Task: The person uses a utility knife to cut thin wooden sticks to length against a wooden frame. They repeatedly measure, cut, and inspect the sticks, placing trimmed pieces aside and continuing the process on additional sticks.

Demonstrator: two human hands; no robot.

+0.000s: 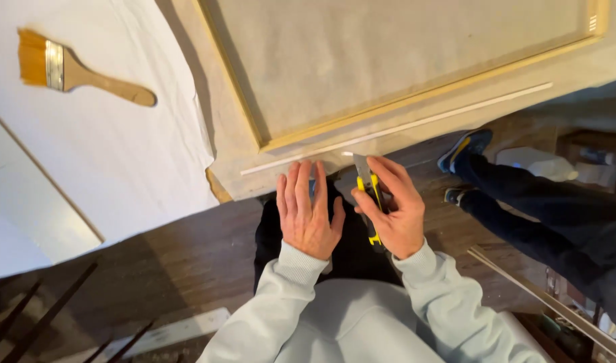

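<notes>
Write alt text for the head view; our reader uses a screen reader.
The right hand holds a yellow utility knife at the edge of a paper-covered wooden frame, the left hand flat beside it. A paintbrush lies on white paper.

A white-covered table bears a paintbrush and framed canvas.

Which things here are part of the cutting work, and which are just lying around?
In use: utility knife in the right hand; left hand pressing the canvas edge; wooden frame.
Lying about: paintbrush, white sheet, another person's shoe.
</notes>
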